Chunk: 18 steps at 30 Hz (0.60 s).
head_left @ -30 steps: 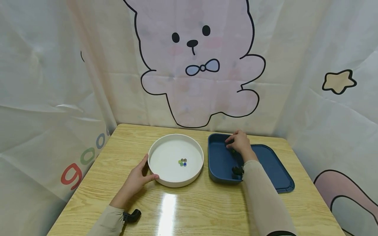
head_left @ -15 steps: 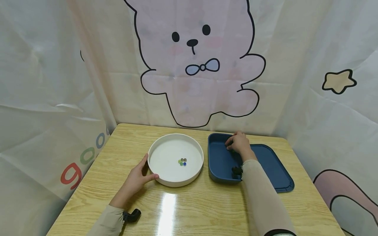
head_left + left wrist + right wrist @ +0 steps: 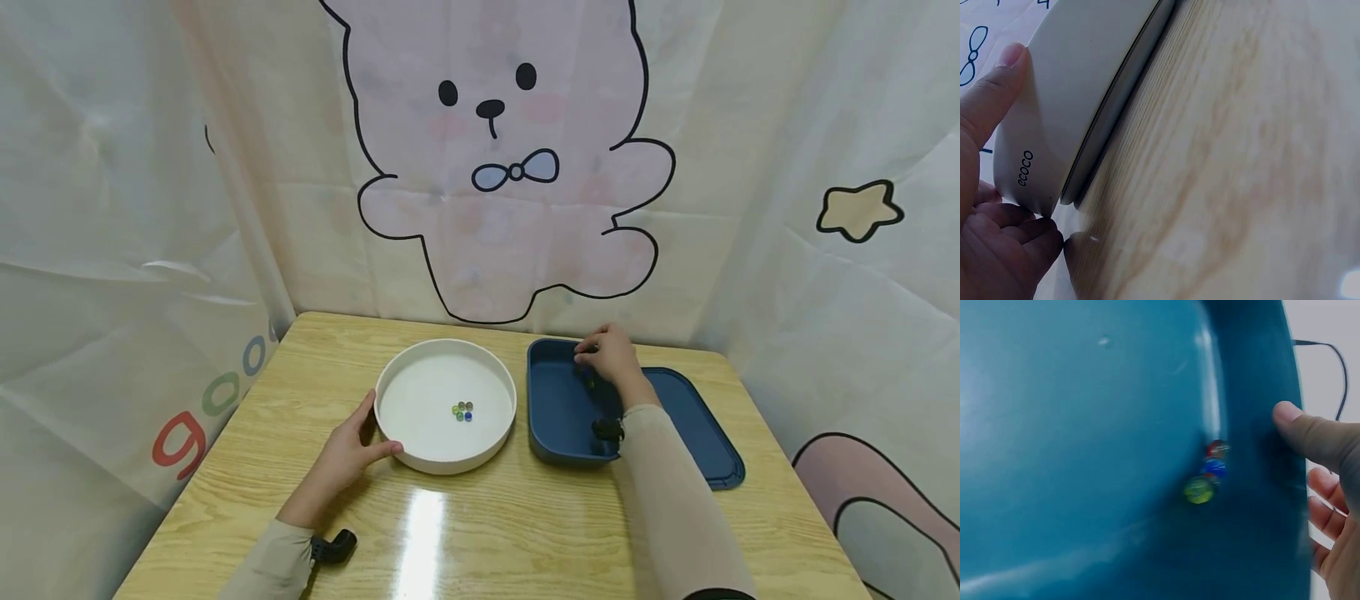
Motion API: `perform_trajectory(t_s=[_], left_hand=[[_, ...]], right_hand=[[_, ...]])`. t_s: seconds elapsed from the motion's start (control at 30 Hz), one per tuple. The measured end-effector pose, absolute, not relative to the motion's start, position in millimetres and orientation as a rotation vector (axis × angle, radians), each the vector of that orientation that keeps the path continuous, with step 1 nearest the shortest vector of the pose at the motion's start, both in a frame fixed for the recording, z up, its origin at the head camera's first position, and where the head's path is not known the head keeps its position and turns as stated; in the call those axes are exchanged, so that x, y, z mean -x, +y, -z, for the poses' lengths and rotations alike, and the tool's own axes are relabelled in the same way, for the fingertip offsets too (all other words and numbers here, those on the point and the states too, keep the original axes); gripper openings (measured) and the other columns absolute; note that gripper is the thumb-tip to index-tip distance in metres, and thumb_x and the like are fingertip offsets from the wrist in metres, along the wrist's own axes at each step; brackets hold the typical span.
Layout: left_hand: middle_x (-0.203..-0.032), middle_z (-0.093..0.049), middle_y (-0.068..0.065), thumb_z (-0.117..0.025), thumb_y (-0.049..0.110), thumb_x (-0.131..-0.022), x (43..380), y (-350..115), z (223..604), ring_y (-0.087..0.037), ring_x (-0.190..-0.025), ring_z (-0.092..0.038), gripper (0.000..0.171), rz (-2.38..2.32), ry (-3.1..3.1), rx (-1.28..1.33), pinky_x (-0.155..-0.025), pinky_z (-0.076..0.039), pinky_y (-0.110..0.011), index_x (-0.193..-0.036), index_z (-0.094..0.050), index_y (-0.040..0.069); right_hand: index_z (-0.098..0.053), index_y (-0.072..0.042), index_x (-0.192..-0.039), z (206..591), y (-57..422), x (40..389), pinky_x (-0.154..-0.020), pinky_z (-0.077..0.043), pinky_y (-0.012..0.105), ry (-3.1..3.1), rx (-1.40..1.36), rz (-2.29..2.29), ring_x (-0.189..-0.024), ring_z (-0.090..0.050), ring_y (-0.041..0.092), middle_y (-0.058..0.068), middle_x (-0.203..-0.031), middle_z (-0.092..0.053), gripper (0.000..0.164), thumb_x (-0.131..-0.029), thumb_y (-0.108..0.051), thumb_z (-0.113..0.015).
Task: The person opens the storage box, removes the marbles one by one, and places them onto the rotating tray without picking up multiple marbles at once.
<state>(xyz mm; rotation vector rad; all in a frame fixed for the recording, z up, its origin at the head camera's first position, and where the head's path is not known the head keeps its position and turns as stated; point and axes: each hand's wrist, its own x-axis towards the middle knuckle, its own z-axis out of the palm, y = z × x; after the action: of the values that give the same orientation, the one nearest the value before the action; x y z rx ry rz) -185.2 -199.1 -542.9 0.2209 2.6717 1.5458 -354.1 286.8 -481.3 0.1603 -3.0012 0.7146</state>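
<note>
Grip left: spread, holding white tray | grip right: contents unclear

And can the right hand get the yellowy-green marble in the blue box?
Probably yes: the right hand is near that corner of the blue box, and no lid covers the yellowy-green marble. The blue marble crowds it, so fingers might bump that too.

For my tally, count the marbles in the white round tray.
5, clustered near the middle of the white round tray: two brownish marbles at the back, a yellow-green marble at left, a green marble and a blue marble in front.
</note>
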Motion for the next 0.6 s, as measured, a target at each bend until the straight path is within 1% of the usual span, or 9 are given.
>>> perform_trajectory(t_s=[0.13, 0.27, 0.4, 0.5, 0.6], left_hand=[[-0.17, -0.019, -0.012, -0.086, 0.048, -0.08, 186, -199, 542, -0.037, -0.156, -0.018, 0.12, -1.565, 2.653, -0.211, -0.123, -0.026, -0.057, -0.166, -0.012, 0.01], [-0.17, -0.019, -0.013, -0.086, 0.045, -0.081, 188, -199, 541, -0.039, -0.156, -0.019, 0.118, -1.548, 2.665, -0.213, -0.123, -0.026, -0.058, -0.166, -0.011, 0.01], [-0.17, -0.018, -0.014, -0.086, 0.042, -0.082, 188, -198, 540, -0.038, -0.156, -0.018, 0.116, -1.543, 2.667, -0.208, -0.123, -0.026, -0.058, -0.166, -0.012, 0.011], [-0.17, -0.019, -0.014, -0.087, 0.041, -0.082, 186, -198, 540, -0.039, -0.155, -0.019, 0.116, -1.539, 2.668, -0.208, -0.123, -0.026, -0.058, -0.166, -0.013, 0.01], [-0.17, -0.02, -0.014, -0.087, 0.041, -0.081, 186, -198, 540, -0.039, -0.155, -0.019, 0.116, -1.539, 2.674, -0.206, -0.122, -0.027, -0.059, -0.166, -0.014, 0.01]], right_hand=[[-0.081, -0.013, -0.104, 470, 286, 355, -0.104, -0.039, 0.06, -2.94, -0.195, -0.738, -0.123, -0.044, 0.042, 0.02, -0.131, -0.049, 0.016, -0.094, -0.025, -0.078], [-0.08, -0.01, -0.107, 460, 281, 353, -0.102, -0.042, 0.06, -2.894, -0.205, -0.828, -0.121, -0.045, 0.042, 0.02, -0.13, -0.048, 0.02, -0.094, -0.025, -0.077], [-0.079, -0.009, -0.108, 450, 273, 351, -0.101, -0.042, 0.059, -2.857, -0.269, -0.852, -0.119, -0.047, 0.041, 0.021, -0.128, -0.05, 0.023, -0.094, -0.027, -0.077], [-0.08, -0.009, -0.109, 443, 265, 350, -0.098, -0.043, 0.057, -2.83, -0.319, -0.853, -0.113, -0.049, 0.039, 0.02, -0.123, -0.052, 0.024, -0.094, -0.028, -0.078], [-0.08, -0.009, -0.11, 436, 256, 350, -0.091, -0.044, 0.053, -2.807, -0.365, -0.885, -0.107, -0.05, 0.036, 0.019, -0.118, -0.053, 0.023, -0.094, -0.026, -0.077]])
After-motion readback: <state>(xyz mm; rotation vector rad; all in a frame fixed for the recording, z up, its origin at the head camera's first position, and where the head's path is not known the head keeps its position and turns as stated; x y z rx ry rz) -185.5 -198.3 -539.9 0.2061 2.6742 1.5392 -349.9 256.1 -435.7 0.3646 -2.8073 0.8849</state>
